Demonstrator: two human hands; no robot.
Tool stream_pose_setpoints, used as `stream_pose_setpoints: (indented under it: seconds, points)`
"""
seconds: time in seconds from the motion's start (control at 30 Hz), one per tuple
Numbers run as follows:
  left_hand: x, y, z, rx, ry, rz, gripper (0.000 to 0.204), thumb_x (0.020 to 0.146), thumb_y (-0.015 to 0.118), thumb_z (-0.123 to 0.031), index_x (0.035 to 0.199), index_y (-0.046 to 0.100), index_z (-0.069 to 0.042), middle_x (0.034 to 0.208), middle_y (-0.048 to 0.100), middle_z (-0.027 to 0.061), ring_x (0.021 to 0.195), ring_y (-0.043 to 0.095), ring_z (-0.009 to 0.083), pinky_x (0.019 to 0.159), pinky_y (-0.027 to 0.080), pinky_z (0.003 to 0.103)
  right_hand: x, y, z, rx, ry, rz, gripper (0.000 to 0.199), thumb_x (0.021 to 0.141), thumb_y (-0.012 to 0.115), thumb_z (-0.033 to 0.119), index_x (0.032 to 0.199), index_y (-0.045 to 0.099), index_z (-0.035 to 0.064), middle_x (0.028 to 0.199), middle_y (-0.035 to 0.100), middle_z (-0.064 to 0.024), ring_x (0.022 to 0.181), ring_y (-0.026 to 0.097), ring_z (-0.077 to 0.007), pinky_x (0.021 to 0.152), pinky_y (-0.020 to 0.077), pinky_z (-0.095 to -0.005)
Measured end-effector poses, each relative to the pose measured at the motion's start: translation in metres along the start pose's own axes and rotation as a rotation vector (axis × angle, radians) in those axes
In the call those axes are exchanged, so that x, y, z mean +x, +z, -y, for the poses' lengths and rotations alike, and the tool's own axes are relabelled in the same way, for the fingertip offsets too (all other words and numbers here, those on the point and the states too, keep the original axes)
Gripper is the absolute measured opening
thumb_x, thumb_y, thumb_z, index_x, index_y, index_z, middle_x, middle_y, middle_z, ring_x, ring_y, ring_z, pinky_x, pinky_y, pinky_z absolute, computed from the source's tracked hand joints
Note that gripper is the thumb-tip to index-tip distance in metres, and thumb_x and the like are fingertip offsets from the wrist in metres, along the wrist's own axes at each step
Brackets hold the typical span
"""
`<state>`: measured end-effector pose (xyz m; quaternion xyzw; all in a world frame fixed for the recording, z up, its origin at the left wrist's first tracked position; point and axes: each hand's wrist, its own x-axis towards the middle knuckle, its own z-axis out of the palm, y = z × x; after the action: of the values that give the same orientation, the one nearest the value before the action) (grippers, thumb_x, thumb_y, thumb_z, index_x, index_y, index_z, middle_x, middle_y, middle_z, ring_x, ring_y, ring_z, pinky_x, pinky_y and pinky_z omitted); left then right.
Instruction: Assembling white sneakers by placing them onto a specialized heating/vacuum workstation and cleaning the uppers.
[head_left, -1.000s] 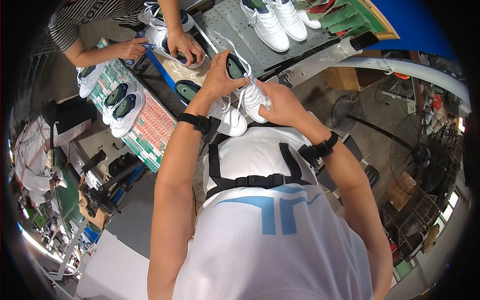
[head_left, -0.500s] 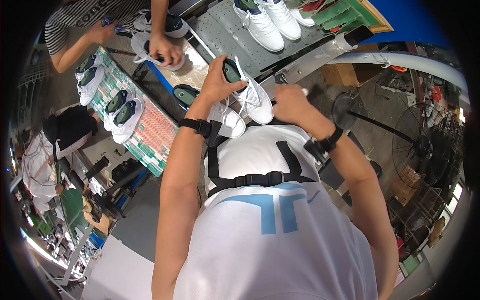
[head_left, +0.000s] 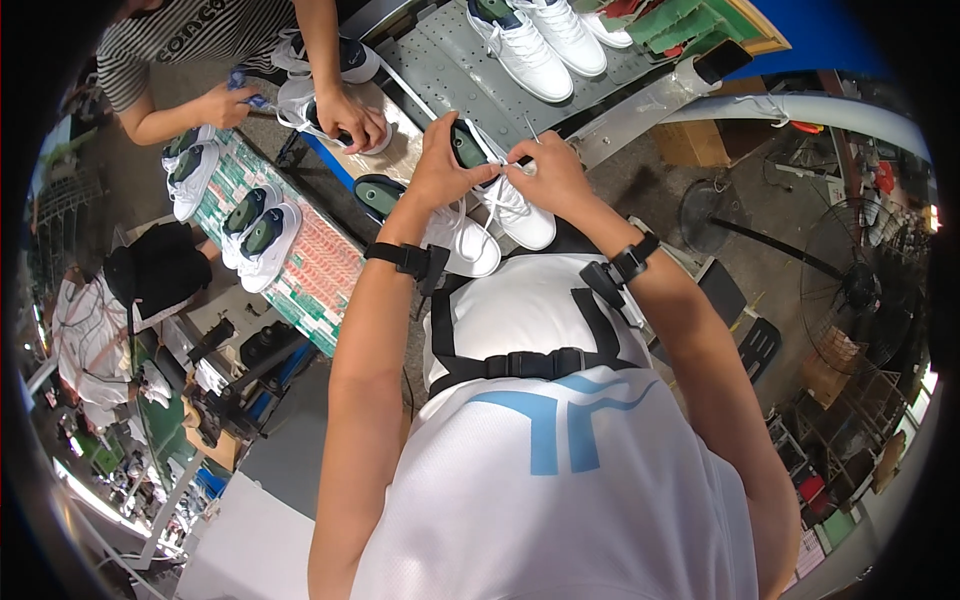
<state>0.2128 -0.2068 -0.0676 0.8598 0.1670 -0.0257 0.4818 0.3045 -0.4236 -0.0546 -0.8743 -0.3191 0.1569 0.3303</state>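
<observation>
Compared with a moment ago, both hands have moved up and closer together over the white sneaker [head_left: 505, 195]. Half a second before, the right hand [head_left: 553, 178] was apart from the shoe and to its right; now it has come in and pinches the white lace [head_left: 522, 166] between thumb and finger, just beside the left hand [head_left: 447, 165]. The left hand is closed around the collar of the same sneaker and holds it tilted above the edge of the worktop [head_left: 400, 150], in front of the person's chest. I judge from this that the work has passed from holding the shoe to pulling or tying its lace. A second white sneaker [head_left: 462, 245] lies under the left wrist, so this person has two shoes at hand. On the grey perforated plate [head_left: 450, 75] further up, two more white sneakers [head_left: 540, 40] stand side by side. On the patterned green and red board [head_left: 320, 270] at the left I count four white shoes [head_left: 262, 228] with dark insoles, in two pairs. A co-worker in a striped shirt [head_left: 175, 35] presses one hand on another shoe [head_left: 330, 120]; how many shoes lie there, I cannot tell for sure.
</observation>
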Motion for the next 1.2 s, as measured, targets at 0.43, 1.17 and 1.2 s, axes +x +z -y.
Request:
stream_pose_setpoints:
  seconds: [0.43,1.17,1.2]
  points:
    - [-0.002,-0.005,-0.002,-0.007,-0.016,0.016,0.122,0.072,0.103,-0.040,0.165,0.037,0.001,0.163,0.043,0.0293,0.154,0.044,0.0426,0.128,0.038,0.045,-0.043,-0.046,-0.044,-0.364,0.038,0.017,0.016,0.076,0.083,0.027,0.082,0.075,0.0141,0.104,0.066,-0.0178,0.101,0.065,-0.0388,0.086,0.0496,-0.0538]
    - [-0.003,0.004,0.003,-0.006,-0.015,-0.018,0.117,0.077,0.098,-0.041,0.165,0.035,0.002,0.164,0.042,0.0297,0.156,0.041,0.0422,0.129,0.037,0.045,-0.060,-0.037,0.022,0.100,-0.074,0.260,0.070,0.084,0.077,0.025,0.147,0.056,0.0008,0.119,0.074,-0.0237,0.112,0.071,-0.0454,0.097,0.0566,-0.0502]
    - [-0.004,0.005,0.004,0.004,-0.021,-0.019,0.116,0.077,0.098,-0.041,0.165,0.035,0.002,0.164,0.042,0.0296,0.156,0.041,0.0422,0.129,0.037,0.045,-0.061,-0.035,0.020,0.075,-0.095,0.244,0.070,0.084,0.076,0.024,0.147,0.057,0.0003,0.118,0.074,-0.0239,0.111,0.071,-0.0455,0.097,0.0567,-0.0505]
